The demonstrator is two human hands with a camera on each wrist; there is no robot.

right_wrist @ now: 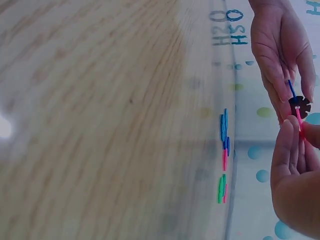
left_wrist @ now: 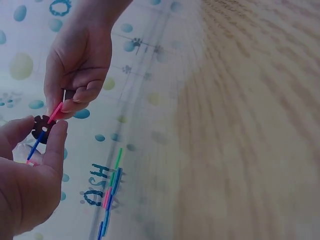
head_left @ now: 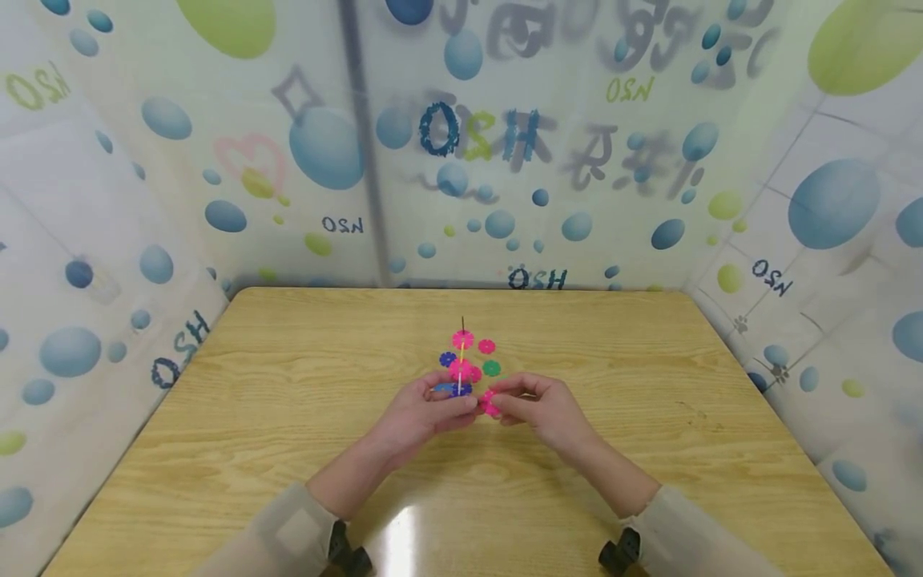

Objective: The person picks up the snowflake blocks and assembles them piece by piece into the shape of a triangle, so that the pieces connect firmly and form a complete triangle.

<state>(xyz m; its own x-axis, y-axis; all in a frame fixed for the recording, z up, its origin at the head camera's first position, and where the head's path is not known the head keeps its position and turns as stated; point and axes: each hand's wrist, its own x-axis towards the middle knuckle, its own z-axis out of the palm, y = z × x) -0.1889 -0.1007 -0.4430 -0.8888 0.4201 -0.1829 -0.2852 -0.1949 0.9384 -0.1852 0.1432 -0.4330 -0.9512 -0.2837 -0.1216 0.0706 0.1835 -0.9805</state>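
Observation:
My left hand [head_left: 425,409] pinches small notched plastic discs between thumb and fingers. A dark disc [left_wrist: 42,131] sits between its thumb and fingertips, joined to a blue disc [left_wrist: 35,148] seen edge-on. My right hand [head_left: 544,407] pinches a pink disc [head_left: 490,403], which meets the dark disc from the other side. The right hand [left_wrist: 82,65] also shows at the top of the left wrist view. Just beyond the hands are more discs: pink [head_left: 486,346], green [head_left: 492,368] and blue [head_left: 448,359]. Fingers hide part of the held pieces.
In the middle of the wooden table [head_left: 252,369], a pink disc [head_left: 463,340] is crossed by thin dark and yellow lines, possibly edge-on discs. Patterned curtains [head_left: 461,232] hang behind and beside the table. Bright glare [head_left: 400,537] lies near its front.

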